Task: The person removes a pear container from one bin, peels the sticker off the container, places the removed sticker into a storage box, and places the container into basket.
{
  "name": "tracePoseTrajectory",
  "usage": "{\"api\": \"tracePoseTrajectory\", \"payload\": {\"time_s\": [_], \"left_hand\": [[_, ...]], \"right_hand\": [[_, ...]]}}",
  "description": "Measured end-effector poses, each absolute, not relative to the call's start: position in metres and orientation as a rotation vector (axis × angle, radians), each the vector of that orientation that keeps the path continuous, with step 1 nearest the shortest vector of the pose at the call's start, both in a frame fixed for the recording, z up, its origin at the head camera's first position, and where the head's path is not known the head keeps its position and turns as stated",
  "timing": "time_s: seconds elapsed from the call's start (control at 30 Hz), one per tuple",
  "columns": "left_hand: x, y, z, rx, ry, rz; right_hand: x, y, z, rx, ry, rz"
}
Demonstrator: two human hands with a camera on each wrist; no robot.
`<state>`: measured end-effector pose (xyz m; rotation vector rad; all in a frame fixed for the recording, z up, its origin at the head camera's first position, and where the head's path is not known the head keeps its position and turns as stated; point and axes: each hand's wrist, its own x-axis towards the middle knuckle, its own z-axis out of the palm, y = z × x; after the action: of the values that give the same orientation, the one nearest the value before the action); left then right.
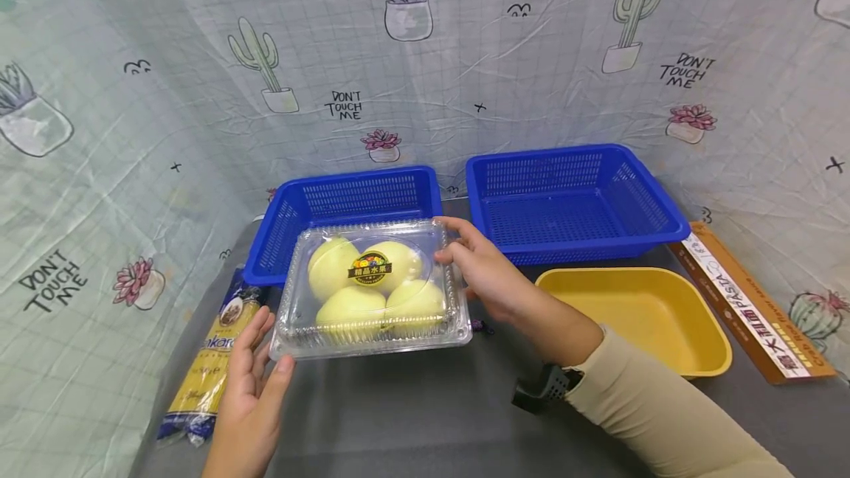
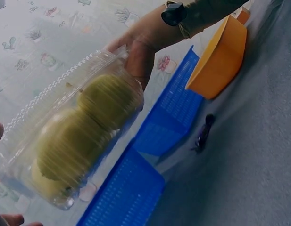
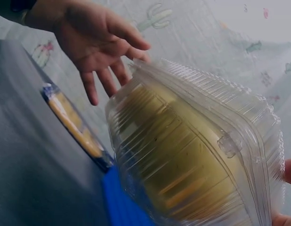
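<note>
Gripped at its far right corner by our right hand (image 1: pixel 488 271), fingers curled over the rim, the clear clamshell box (image 1: pixel 370 290) of yellow-green fruit hangs above the grey table (image 1: pixel 425 404), in front of the left blue basket (image 1: pixel 345 205). Our left hand (image 1: pixel 249 382) lies open at the box's near left corner, thumb touching the edge, fingers relaxed beside the pasta packet (image 1: pixel 209 360). Our right forearm reaches in from the lower right.

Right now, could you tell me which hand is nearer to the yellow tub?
Right. The right hand grips the clamshell's right edge, just left of the yellow tub. The left hand is at the clamshell's front-left corner, farther away.
</note>
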<state>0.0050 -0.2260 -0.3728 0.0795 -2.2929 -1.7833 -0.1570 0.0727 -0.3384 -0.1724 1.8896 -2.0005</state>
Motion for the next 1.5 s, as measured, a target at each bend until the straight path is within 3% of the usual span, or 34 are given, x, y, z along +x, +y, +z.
{"api": "tracePoseTrajectory", "payload": {"time_s": [0.5, 1.5], "left_hand": [[0.025, -0.239, -0.394, 0.21, -2.198, -1.689], [0.023, -0.257, -0.421, 0.218, -2.446, -1.553]], "right_hand": [[-0.135, 0.05, -0.362, -0.143, 1.884, -2.01], [-0.11, 0.032, -0.418, -0.088, 1.933, -1.959]]}}
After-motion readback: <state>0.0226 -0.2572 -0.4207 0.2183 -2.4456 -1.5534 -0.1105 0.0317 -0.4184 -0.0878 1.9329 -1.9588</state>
